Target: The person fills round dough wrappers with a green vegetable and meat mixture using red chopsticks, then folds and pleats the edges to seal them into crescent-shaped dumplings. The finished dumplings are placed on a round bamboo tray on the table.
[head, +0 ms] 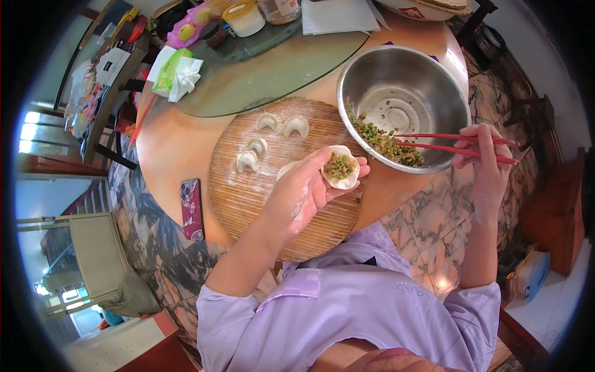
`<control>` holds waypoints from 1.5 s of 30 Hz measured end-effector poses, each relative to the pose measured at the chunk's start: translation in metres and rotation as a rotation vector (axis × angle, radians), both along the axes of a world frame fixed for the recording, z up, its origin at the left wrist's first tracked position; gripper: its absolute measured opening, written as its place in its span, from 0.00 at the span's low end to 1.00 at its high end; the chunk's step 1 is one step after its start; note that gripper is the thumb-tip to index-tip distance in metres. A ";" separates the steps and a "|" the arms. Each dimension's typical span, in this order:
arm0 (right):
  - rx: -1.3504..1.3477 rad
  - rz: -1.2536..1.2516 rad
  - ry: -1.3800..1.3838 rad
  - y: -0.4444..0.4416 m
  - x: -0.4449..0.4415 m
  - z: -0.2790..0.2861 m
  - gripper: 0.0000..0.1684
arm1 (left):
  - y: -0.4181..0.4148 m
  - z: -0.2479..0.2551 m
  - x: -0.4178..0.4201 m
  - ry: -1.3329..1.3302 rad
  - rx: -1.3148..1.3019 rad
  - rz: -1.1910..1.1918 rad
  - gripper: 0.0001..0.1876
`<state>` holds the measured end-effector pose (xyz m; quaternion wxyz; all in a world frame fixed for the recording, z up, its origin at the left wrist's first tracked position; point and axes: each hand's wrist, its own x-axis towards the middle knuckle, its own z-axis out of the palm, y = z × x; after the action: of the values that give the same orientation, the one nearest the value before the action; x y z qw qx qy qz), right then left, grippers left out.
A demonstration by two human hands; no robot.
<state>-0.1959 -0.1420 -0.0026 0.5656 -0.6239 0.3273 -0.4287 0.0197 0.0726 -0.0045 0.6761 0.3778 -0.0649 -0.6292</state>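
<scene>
On the fingers of my left hand (309, 186) lies a round dumpling wrapper (345, 182) topped with chopped green and brown filling (339, 166). My right hand (488, 151) grips a pair of red chopsticks (446, 148), their tips over the filling (386, 144) in a large steel bowl (453, 104). Beneath my left hand is a round, ribbed wooden board (241, 204) dusted with flour. Several folded dumplings (296, 126) rest on its far left part. A pale piece of dough (287, 169) on the board is partly hidden behind my left hand.
A patterned phone (192, 209) lies left of the board near the table's edge. Beyond the board is a glass turntable (260, 79) with a yellow-lidded tub (244, 18) and jars. A green tissue pack (167, 72) is at the far left, white sheets (339, 17) at the back.
</scene>
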 end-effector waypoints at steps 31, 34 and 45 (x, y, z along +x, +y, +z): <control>-0.014 0.028 -0.189 -0.025 0.012 0.024 0.22 | -0.044 0.011 0.031 0.015 -0.104 -0.023 0.29; 0.029 0.120 -0.346 -0.014 0.009 0.035 0.22 | -0.041 0.008 0.029 0.036 -0.111 -0.042 0.29; 0.042 0.190 -0.224 0.038 0.044 0.032 0.23 | -0.002 -0.005 0.042 0.068 -0.149 -0.067 0.29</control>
<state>-0.1523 -0.1039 0.0299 0.6494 -0.5883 0.2104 -0.4334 0.0618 0.0708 -0.0093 0.6827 0.3024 -0.1014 -0.6575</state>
